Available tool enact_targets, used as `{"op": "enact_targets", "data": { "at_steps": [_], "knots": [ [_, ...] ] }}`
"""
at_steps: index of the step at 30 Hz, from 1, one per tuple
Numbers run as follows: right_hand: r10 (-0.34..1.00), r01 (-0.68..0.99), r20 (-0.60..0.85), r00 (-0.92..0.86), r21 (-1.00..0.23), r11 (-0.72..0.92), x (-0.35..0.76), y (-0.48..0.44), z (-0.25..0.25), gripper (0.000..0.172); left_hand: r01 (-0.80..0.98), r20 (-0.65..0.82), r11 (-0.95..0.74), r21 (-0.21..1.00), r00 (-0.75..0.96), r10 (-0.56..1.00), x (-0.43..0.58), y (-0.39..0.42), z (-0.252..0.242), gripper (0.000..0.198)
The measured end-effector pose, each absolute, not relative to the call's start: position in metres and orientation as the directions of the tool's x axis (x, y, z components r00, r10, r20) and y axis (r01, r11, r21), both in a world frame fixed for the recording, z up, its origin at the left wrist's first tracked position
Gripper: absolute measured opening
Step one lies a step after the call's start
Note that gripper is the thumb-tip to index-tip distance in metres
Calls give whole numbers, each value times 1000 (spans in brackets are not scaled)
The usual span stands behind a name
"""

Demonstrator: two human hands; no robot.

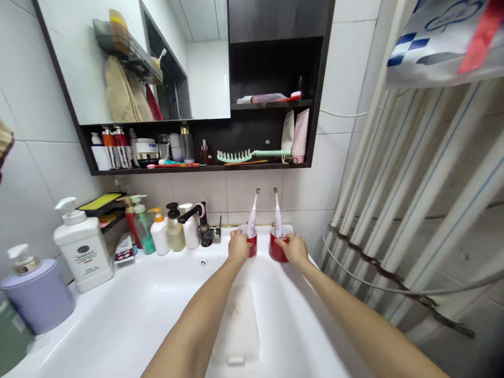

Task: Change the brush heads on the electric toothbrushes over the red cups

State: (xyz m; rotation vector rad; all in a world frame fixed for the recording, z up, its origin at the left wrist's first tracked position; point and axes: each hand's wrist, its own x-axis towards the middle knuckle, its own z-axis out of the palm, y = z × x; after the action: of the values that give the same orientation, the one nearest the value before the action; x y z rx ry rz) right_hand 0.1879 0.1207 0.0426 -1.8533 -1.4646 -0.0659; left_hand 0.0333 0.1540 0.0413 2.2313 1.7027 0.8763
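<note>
Two red cups with pale insides stand side by side at the back right of the white sink (149, 310). My left hand (238, 245) is closed on the rim of the left cup (253, 245), with an electric toothbrush (252, 218) leaning in it. At the right cup (277, 253), my right hand (296, 250) grips the rim with thumb and fingers. Another electric toothbrush (277, 218) stands in that cup. Both brush heads point upward, close to the tiled wall. Some fingertips are hidden behind or inside the cups.
A black faucet (205, 231) rises left of the cups. Several pump bottles (160, 233) line the left ledge. Above hangs a mirrored cabinet (271, 136) with a green hairbrush (236, 156). White pipes (394, 210) run along the right. A whitish block-like object (238, 331) lies in the basin.
</note>
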Motion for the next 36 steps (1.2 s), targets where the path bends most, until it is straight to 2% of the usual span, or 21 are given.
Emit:
{"op": "enact_targets", "data": {
  "at_steps": [7,11,13,16,19,24,30,36],
  "knots": [
    [826,860,505,252,-509,49,193,95,44,19,680,343,-313,663,96,935,48,174,40,17],
    [834,837,518,189,-530,139,182,67,48,18,540,373,-346,767,65,926,40,168,47,29],
    [838,803,526,142,-557,214,170,52,47,16,448,375,-350,822,35,926,33,159,52,29],
    [851,732,519,75,-608,306,147,34,37,13,281,316,-314,907,37,948,22,138,57,28],
    [887,702,460,39,-644,304,122,21,19,12,117,231,-245,963,119,966,14,113,54,30],
    [925,709,380,11,-656,261,89,9,-6,11,-73,178,-169,983,136,975,-1,82,39,20],
    [926,715,377,-14,-643,273,70,4,-9,9,-247,219,-230,941,-69,973,-30,71,41,20],
    [940,729,340,-18,-639,246,64,3,-16,10,-334,241,-296,895,-197,950,-52,62,54,25]
  ]
}}
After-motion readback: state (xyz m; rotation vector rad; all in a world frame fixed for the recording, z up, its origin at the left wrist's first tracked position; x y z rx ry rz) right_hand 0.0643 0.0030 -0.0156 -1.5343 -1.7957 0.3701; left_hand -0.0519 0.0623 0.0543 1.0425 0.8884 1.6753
